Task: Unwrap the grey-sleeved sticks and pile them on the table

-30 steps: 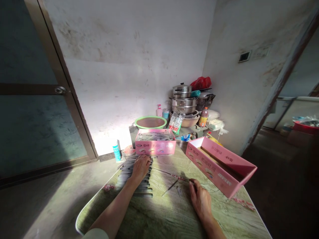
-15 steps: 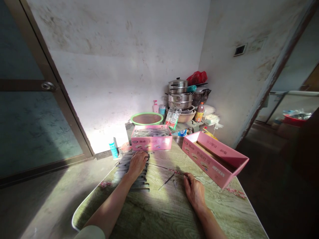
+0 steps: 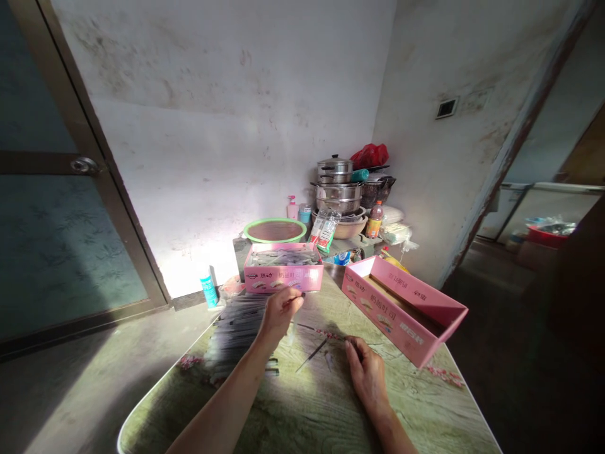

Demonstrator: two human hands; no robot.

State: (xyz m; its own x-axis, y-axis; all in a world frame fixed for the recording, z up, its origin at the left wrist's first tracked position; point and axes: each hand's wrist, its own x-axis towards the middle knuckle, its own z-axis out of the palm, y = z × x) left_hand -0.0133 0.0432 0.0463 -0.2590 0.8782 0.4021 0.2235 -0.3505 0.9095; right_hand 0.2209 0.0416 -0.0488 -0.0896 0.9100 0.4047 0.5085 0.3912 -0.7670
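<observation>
My left hand (image 3: 278, 311) is raised a little above the table and pinches a thin dark stick between thumb and fingers, its tip pointing right. Below and left of it lies a row of several dark sticks (image 3: 236, 328) laid side by side on the table. My right hand (image 3: 366, 373) rests on the green wood-grain table (image 3: 307, 410), fingers curled at the end of a thin needle-like rod (image 3: 311, 355). A pink box (image 3: 283, 272) full of sticks stands just beyond my left hand.
An open pink box (image 3: 404, 306) lies tilted at the right of the table. Behind stand a green basin (image 3: 275, 230), stacked steel pots (image 3: 336, 189), bottles and bags in the corner. A blue bottle (image 3: 207, 287) stands on the floor by the door (image 3: 57, 221).
My left hand has lifted off the row of sticks and now pinches one stick in the air. My right hand has barely moved.
</observation>
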